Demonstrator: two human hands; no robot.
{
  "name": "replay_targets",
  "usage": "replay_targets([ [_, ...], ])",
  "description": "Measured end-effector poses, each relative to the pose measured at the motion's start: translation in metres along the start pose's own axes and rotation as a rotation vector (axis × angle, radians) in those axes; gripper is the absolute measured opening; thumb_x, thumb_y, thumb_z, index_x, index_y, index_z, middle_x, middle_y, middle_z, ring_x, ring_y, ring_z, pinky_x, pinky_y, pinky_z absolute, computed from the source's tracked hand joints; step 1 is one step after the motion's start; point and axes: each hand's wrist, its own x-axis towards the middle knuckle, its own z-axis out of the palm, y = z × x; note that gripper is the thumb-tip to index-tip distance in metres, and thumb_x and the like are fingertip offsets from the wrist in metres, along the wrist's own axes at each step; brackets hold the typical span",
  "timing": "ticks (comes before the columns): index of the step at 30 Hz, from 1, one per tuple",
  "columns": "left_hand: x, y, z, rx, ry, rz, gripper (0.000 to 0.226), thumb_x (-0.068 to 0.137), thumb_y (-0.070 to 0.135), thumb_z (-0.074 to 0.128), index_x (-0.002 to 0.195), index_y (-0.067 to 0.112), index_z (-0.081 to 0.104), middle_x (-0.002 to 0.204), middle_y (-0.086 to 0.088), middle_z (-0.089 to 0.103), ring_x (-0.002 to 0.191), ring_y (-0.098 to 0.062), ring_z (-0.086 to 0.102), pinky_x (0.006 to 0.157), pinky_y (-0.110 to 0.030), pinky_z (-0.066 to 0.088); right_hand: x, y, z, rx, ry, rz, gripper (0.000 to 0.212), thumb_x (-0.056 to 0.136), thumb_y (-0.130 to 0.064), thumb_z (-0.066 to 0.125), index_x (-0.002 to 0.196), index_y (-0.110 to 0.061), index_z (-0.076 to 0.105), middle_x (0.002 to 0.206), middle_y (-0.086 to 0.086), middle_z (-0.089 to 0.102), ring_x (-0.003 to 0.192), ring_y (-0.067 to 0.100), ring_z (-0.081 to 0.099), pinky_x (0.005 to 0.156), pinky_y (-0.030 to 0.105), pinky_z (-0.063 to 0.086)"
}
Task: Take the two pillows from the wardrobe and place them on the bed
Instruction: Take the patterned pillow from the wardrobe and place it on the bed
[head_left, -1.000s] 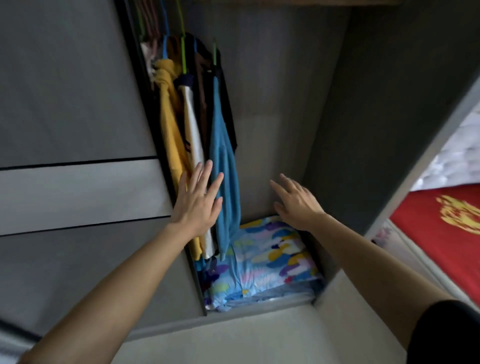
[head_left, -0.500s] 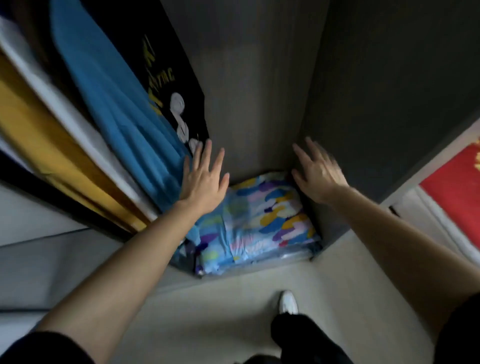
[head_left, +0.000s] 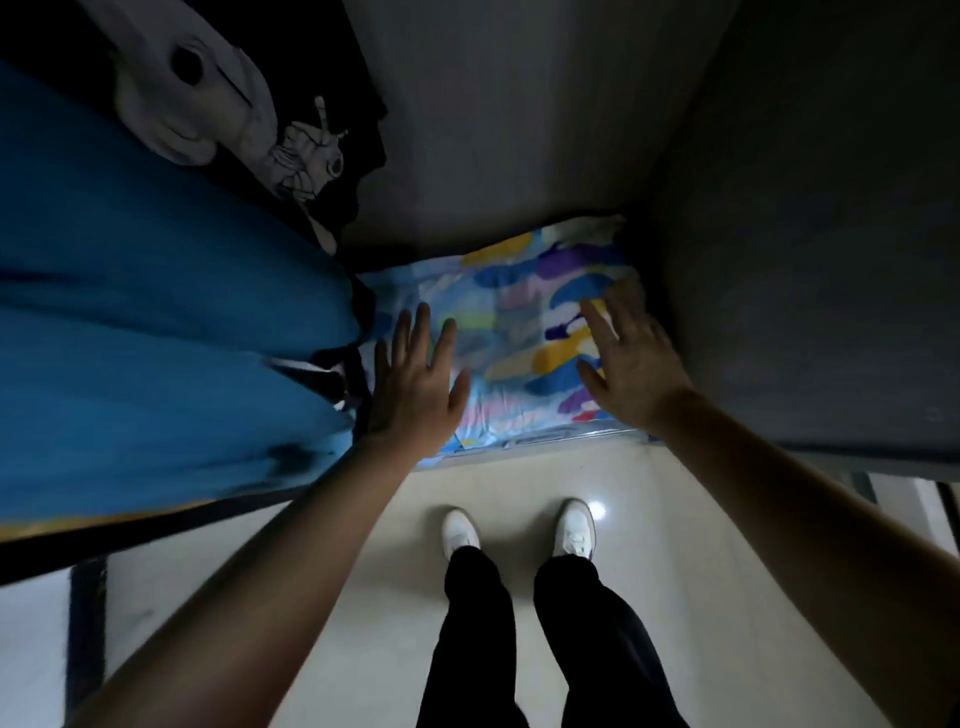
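A pillow (head_left: 519, 322) in a light blue cover with yellow, purple and blue patches lies on the floor of the wardrobe (head_left: 519, 156), filling its bottom. A second layer shows under its front edge; I cannot tell whether that is the other pillow. My left hand (head_left: 415, 384) hovers over the pillow's left end, fingers spread, holding nothing. Over the right end is my right hand (head_left: 631, 364), also spread and empty, close to the wardrobe's right wall. The bed is out of view.
Hanging clothes crowd the left: a blue garment (head_left: 156, 338) and a black printed shirt (head_left: 249, 104), both brushing the pillow's left side. The dark side panel (head_left: 805, 234) closes the right. Pale floor tiles (head_left: 519, 483) and my white shoes (head_left: 460, 535) lie below.
My view has tilted down and closer to the wardrobe floor. Both hands have dropped from beside the clothes and the wall to just over the pillow's two ends.
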Motion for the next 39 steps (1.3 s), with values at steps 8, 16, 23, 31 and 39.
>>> replay_targets([
  [8, 0.018, -0.026, 0.196, 0.023, -0.144, -0.080, 0.063, 0.094, 0.036, 0.047, 0.150, 0.014, 0.026, 0.159, -0.019, 0.017, 0.146, -0.039, 0.018, 0.111, -0.058, 0.026, 0.018, 0.038, 0.188, 0.051, 0.041, 0.045, 0.073, 0.094, -0.034, 0.057, 0.154, -0.008, 0.025, 0.159, 0.025, 0.022, 0.145, 0.042, 0.026, 0.114, 0.054, 0.029],
  [16, -0.001, -0.041, 0.387, 0.109, -0.231, -0.051, 0.098, 0.078, 0.047, 0.062, 0.154, 0.017, 0.008, 0.161, -0.020, -0.002, 0.147, -0.041, 0.002, 0.112, -0.066, 0.015, 0.011, 0.072, 0.387, -0.080, -0.013, 0.023, 0.097, 0.077, -0.028, 0.076, 0.155, -0.011, 0.022, 0.161, 0.027, 0.008, 0.149, 0.042, 0.005, 0.119, 0.056, 0.009],
  [23, 0.039, -0.048, 0.463, 0.200, -0.116, -0.048, 0.106, 0.074, 0.048, 0.067, 0.154, 0.027, 0.001, 0.161, -0.019, 0.002, 0.146, -0.046, 0.003, 0.106, -0.075, 0.013, 0.048, 0.119, 0.453, -0.288, 0.281, -0.053, 0.077, 0.087, -0.033, 0.070, 0.152, -0.014, 0.034, 0.155, 0.029, 0.028, 0.146, 0.042, 0.024, 0.119, 0.055, 0.018],
  [31, 0.044, -0.051, 0.423, 0.183, -0.126, -0.035, 0.096, 0.073, 0.019, 0.069, 0.152, 0.023, 0.014, 0.159, -0.016, 0.022, 0.144, -0.040, 0.021, 0.107, -0.071, 0.021, 0.046, 0.101, 0.417, -0.192, 0.349, -0.048, 0.055, 0.099, -0.001, 0.048, 0.150, -0.019, 0.040, 0.153, 0.019, 0.039, 0.143, 0.034, 0.035, 0.114, 0.051, 0.033],
  [39, 0.042, -0.039, 0.296, 0.202, -0.138, -0.071, 0.092, 0.079, 0.030, 0.065, 0.153, 0.013, 0.013, 0.158, -0.018, 0.023, 0.141, -0.040, 0.027, 0.106, -0.064, 0.029, 0.052, 0.047, 0.285, -0.115, 0.215, 0.012, 0.062, 0.088, 0.002, 0.055, 0.146, -0.015, 0.046, 0.143, 0.017, 0.053, 0.127, 0.036, 0.055, 0.101, 0.048, 0.048],
])
